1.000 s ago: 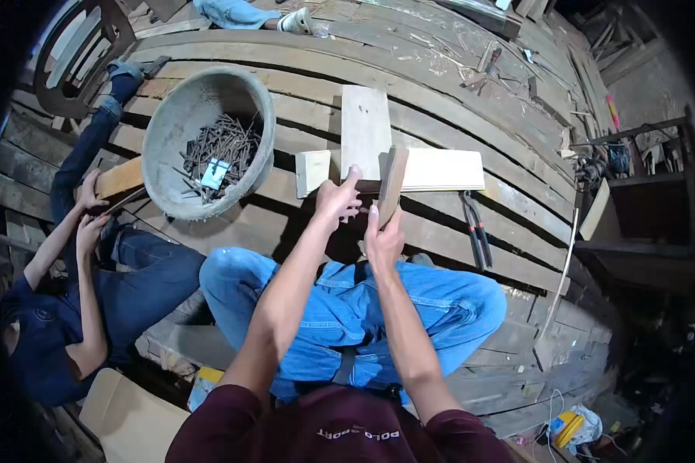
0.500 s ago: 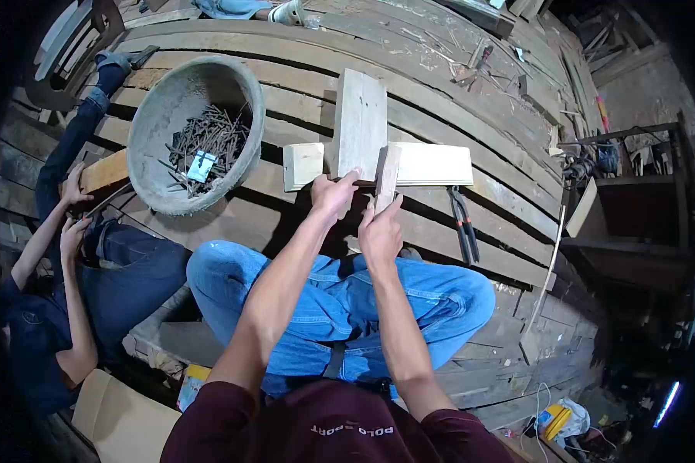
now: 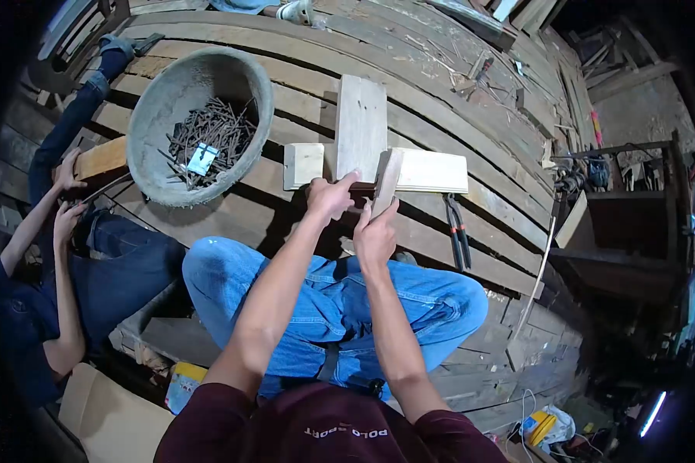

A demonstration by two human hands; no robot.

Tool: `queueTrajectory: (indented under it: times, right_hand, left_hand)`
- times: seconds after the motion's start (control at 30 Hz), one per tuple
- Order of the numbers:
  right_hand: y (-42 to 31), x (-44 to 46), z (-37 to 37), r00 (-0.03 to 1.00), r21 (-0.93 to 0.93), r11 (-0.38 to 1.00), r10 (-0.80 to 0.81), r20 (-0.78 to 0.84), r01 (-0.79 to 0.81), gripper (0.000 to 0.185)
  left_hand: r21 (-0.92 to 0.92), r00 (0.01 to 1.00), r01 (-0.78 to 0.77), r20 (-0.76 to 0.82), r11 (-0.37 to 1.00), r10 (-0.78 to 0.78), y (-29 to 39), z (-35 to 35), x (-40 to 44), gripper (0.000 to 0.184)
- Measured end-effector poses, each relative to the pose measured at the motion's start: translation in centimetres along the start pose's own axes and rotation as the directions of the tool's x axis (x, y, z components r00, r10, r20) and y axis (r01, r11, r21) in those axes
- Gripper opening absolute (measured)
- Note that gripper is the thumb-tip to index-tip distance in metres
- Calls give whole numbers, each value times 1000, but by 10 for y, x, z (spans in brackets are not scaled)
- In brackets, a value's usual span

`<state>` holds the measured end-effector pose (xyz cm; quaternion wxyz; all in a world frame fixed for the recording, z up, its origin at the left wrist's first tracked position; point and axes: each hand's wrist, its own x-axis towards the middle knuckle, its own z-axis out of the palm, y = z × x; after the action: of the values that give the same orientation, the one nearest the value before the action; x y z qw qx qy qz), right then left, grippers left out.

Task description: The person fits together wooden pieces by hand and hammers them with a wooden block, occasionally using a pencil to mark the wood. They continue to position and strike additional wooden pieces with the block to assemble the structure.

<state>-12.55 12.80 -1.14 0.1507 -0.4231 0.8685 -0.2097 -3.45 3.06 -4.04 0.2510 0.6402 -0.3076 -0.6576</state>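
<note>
My left hand (image 3: 330,198) grips the near end of a grey wooden board (image 3: 361,123), its fingertips on the board's lower corner. That board lies across a paler board (image 3: 432,170), which shows on the right, with a pale block end (image 3: 303,166) on the left. In my right hand (image 3: 376,234) is a narrow wooden stick (image 3: 388,179), closed between thumb and fingers and held at a tilt beside the grey board. Pincers (image 3: 457,231) with dark, orange-marked handles lie to the right of that hand.
A large grey bucket (image 3: 150,116) holds many rusty nails (image 3: 208,135) and a small light-blue packet (image 3: 202,159). At the left, another person's hands (image 3: 68,220) work by an orange-brown wood piece (image 3: 102,157). Gaps run between the slatted planks (image 3: 286,77).
The view has shifted slightly, so the bucket and surroundings sit a little differently. Both hands keep their hold, with the stick almost unmoved beside the grey board.
</note>
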Motion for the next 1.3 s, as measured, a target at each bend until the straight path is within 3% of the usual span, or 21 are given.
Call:
queueTrajectory:
  times: [0.07, 0.13, 0.17, 0.2, 0.3, 0.4, 0.43, 0.53, 0.57, 0.8, 0.83, 0.97, 1.0, 1.07, 1.1, 1.13, 1.2, 1.23, 1.3]
  right_hand:
    - [4, 0, 3, 999, -8, 1000, -29, -29, 29, 74]
    - [4, 0, 1, 998, -10, 999, -46, -38, 46, 72]
    - [5, 2, 2, 998, -21, 999, -44, -35, 43, 71]
    - [6, 2, 1, 999, -38, 999, -38, -28, 37, 70]
    - [9, 2, 0, 997, -59, 996, -71, -28, 69, 71]
    - [10, 3, 2, 998, -42, 998, -56, -9, 55, 70]
    - [11, 3, 4, 994, -23, 996, -87, -65, 86, 68]
    - [13, 4, 7, 994, -4, 996, -86, -62, 86, 66]
    - [17, 6, 11, 994, 7, 995, -95, -56, 96, 64]
    - [10, 25, 1, 998, 16, 998, -64, 3, 64, 67]
    - [11, 28, 1, 990, -10, 991, -132, -53, 131, 69]
    - [15, 36, 0, 995, 33, 995, -92, 23, 91, 70]
    - [19, 39, 4, 997, 46, 996, -74, 39, 72, 69]
    - [15, 36, -1, 997, 16, 998, -57, 57, 56, 68]
    - [15, 35, -1, 997, 2, 998, -62, 48, 62, 65]
    - [15, 36, -2, 997, -13, 997, -70, 36, 70, 63]
    - [13, 35, -6, 996, -2, 996, -92, 16, 92, 53]
    - [12, 34, -9, 994, -16, 994, -110, 11, 110, 50]
    - [12, 33, -13, 992, 3, 993, -119, 28, 119, 47]
  left_hand:
    - [-28, 998, 40, 56, 999, -38, 8, -5, -9, 57]
    - [38, 996, -83, -14, 996, 83, 14, -6, -12, 54]
    - [351, 983, -122, -88, 928, 163, 20, -5, -10, 48]
    - [628, 958, -112, -136, 770, 251, 31, -4, -20, 44]
    - [743, 798, -305, -142, 596, 585, 33, 3, -33, 44]
    - [830, 725, -424, 71, 362, 685, 48, 3, -36, 51]
    - [782, 674, -549, 203, 297, 711, 40, -1, -27, 49]
    - [744, 525, -666, 421, 49, 740, 24, -2, -11, 48]
    - [744, 621, -657, 445, 119, 645, 21, -2, -7, 49]
    - [764, 712, -607, 402, 217, 575, 1, 18, -21, 77]
    - [767, 715, -601, 389, 225, 581, -3, 22, -18, 77]
    - [808, 779, -542, 379, 232, 499, 6, 26, -27, 78]
    - [808, 640, -573, 341, 133, 689, -10, 28, -13, 64]
    - [817, 683, -533, 262, 220, 682, 26, 22, -38, 45]
    - [847, 635, -510, 254, 149, 730, 35, 21, -34, 29]
    - [885, 708, -456, 297, 94, 640, 55, 20, -36, 24]
    - [870, 473, -478, 367, -116, 801, 54, 24, -6, 22]
    - [824, 470, -553, 429, -121, 772, 54, 25, 10, 29]
    - [705, 312, -682, 521, -194, 795, 44, 17, 34, 35]
